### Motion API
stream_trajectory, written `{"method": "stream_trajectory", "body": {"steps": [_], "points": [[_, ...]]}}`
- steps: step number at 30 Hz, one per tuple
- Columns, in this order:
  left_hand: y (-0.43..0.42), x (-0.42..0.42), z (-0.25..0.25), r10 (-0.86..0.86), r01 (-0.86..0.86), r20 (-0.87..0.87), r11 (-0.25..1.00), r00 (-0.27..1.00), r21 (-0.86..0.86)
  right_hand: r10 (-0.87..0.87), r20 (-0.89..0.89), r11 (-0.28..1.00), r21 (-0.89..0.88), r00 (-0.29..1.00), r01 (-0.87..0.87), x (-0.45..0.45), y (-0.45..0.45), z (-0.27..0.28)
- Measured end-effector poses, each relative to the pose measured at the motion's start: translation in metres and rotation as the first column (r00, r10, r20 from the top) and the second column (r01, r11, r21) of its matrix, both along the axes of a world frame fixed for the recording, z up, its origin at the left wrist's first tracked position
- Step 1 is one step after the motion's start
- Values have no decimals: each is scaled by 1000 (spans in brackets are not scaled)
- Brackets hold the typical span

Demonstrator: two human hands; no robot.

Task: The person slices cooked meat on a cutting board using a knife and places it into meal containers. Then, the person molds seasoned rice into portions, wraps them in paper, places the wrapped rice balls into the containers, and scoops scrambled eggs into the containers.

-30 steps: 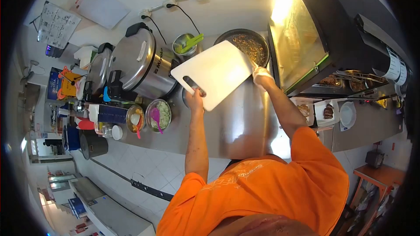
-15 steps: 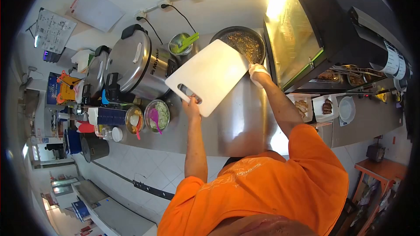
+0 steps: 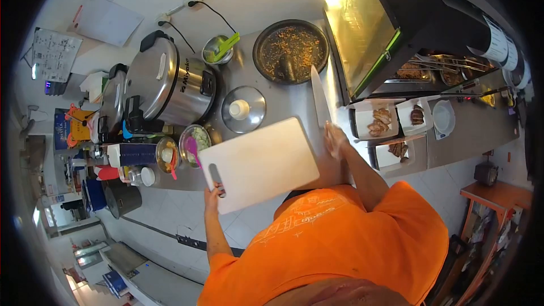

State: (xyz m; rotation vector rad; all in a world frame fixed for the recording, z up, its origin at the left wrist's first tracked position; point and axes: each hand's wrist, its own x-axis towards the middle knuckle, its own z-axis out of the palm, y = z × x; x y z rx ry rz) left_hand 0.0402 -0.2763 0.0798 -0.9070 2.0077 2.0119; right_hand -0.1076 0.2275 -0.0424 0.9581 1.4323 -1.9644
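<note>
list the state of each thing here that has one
Cutting board: bare on top, gripped by the left hand
Knife: held in the right hand
Pan: uncovered, browned bits inside
Round lid: lying on the counter
Large cooker: closed
Display case: lit

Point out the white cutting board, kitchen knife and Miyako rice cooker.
White cutting board (image 3: 262, 164): head view, middle of its flat face.
Kitchen knife (image 3: 320, 100): head view, on the blade.
Miyako rice cooker (image 3: 183, 94): head view, on its steel side.
</note>
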Motion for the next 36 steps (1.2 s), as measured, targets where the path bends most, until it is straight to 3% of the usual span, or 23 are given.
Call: {"method": "stream_trajectory", "body": {"steps": [2,4,6,7,8,10,11,13,15,18,21,22,24,26,27,30,31,33,34,36], "points": [[14,-1,-29,-71,72,81,997,994,-8,107,104,985,124,989,-120,57,16,24],[37,-13,-66,-168,168,8,985,986,-41,321,130,846,406,938,-346,91,27,40],[53,-31,-123,-216,207,-64,970,974,-128,608,181,402,770,773,-496,110,36,49],[70,-45,-124,-295,279,-17,920,955,-274,662,-56,329,918,748,-222,120,37,30],[88,-58,-125,-354,341,45,847,934,-409,689,5,245,939,725,-240,120,39,15],[110,-74,-173,-416,150,-136,586,899,-796,748,125,71,962,652,-265,110,37,-3],[127,-80,-166,-350,181,-44,583,936,-792,743,231,63,910,628,-410,96,30,6],[160,-75,-125,-261,172,29,544,965,-821,723,273,-101,951,635,-293,90,16,15],[175,-61,-85,-208,92,-6,458,978,-884,720,188,-113,981,668,-155,87,-11,45],[145,5,-88,-283,40,-121,502,951,-864,767,-84,-23,987,636,158,86,-68,75],[111,85,-65,-372,27,-237,582,897,-812,887,-80,141,985,455,-103,93,-163,85],[101,104,-50,-316,-8,-271,638,909,-770,928,-72,161,962,365,-221,97,-200,85],[84,142,-7,-206,-89,-339,726,918,-682,861,-402,479,848,311,-228,120,-283,90],[54,176,46,-247,86,-108,660,963,-747,680,-667,733,614,305,-292,161,-374,100],[36,194,59,-266,185,13,631,964,-753,721,-610,693,612,329,-382,186,-414,127],[-33,248,24,-53,-2,-33,511,998,-860,713,-667,676,572,217,-465,249,-525,151],[-50,265,26,-44,-41,-77,545,996,-837,743,-652,632,613,148,-474,268,-554,173],[-87,298,29,-21,-115,-161,607,987,-787,631,-771,679,493,88,-544,275,-616,144],[-107,310,34,-30,-127,-175,568,984,-814,566,-822,691,426,70,-583,275,-648,124],[-146,326,39,-77,-138,-202,498,976,-856,439,-858,694,134,268,-708,278,-702,93]]}}
